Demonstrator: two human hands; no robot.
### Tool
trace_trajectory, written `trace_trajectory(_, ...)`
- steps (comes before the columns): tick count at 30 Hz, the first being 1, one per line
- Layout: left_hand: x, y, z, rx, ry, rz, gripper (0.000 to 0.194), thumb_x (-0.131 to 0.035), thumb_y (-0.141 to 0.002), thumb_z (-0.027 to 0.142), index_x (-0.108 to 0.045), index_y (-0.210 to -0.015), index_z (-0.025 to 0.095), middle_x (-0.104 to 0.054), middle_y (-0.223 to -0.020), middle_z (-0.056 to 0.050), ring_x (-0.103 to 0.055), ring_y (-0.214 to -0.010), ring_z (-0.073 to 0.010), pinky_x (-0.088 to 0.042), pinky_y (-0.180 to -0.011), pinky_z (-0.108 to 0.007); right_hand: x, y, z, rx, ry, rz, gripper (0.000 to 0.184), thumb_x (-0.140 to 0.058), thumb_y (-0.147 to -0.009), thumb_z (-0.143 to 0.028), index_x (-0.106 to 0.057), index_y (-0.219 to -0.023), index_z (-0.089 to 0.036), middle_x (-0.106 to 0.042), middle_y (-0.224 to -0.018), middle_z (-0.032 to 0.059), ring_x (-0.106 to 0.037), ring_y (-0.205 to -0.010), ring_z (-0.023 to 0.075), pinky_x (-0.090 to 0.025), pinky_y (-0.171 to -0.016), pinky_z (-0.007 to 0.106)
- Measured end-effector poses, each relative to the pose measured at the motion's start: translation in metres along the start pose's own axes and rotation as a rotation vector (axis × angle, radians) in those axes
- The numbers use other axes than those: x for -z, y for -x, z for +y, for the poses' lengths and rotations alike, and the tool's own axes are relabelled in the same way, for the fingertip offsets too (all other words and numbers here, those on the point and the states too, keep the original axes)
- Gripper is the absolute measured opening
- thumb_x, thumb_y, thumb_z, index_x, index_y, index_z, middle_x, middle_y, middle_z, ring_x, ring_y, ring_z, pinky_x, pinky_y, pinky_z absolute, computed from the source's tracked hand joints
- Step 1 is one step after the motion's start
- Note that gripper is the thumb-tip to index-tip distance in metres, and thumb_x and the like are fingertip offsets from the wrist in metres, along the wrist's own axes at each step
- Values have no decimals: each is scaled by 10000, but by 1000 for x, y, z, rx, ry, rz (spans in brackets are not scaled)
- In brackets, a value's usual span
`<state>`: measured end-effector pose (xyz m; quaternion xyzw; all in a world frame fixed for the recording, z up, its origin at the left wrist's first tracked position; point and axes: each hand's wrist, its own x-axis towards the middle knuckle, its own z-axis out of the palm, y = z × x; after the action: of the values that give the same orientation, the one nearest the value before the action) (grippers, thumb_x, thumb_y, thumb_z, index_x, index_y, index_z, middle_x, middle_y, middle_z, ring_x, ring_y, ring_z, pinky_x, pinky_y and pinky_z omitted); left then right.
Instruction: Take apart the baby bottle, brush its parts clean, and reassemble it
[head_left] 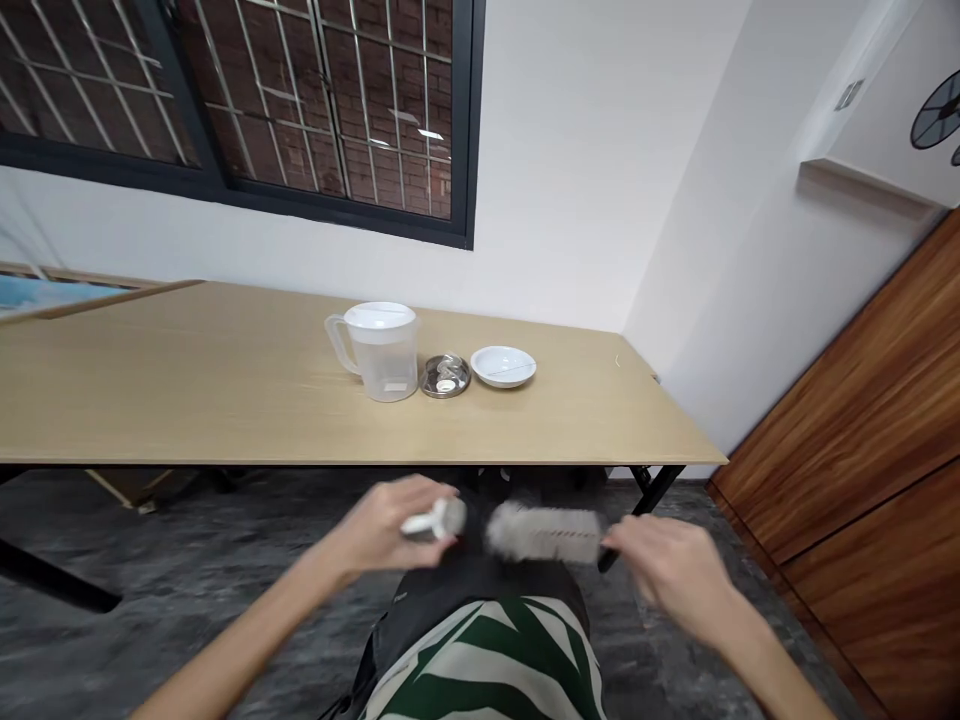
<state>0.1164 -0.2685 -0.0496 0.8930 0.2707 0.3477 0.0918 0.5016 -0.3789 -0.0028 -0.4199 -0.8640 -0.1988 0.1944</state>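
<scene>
My left hand [397,520] is closed around a small white cup-like object [448,516], whose round end faces right. Blur hides its exact kind. In my right hand [671,565] is the handle end of a bottle brush [547,533] with pale bristles. Its fluffy tip points left, a short gap away from the white object. Both hands are above my lap, in front of the table's near edge.
On the wooden table [225,400] stand a translucent lidded pitcher [386,360], a shiny metal dish [445,376] with something inside, and a white bowl [504,367]. A wall with a barred window [315,100] is behind. Wood panelling [862,480] rises at right.
</scene>
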Motion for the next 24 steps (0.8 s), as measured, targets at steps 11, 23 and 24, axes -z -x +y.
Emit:
trace_trajectory(11,-71,-74,-87,542,508,506,664,-813,-663,528,-661,-1178,137,-713,-1166,-159,-690,-1042,-321,-555,-932,-459,-36,-102,51,-211,257,-144,301,-376,-1078,-315,-653,-1028,-207,-672,-880,43,-628,-824,157,-257,-605,284)
trace_trajectory(23,-115,-110,-135,503,701,622,636,-786,-713,470,-555,-1213,154,-648,-1215,-161,-653,-1103,-282,-529,-943,-413,-50,-249,74,40,383,-477,337,-383,-986,-81,-675,-1129,-168,-712,-1054,139,-681,-921,219,-407,-730,292)
trace_trajectory(24,-115,-110,-136,502,704,625,631,-789,-712,464,-556,-1210,153,-641,-1227,-164,-646,-1115,-283,-521,-953,-410,-50,-257,73,62,387,-489,324,-398,-978,-77,-693,-1088,-154,-718,-1030,148,-684,-919,222,-417,-749,300)
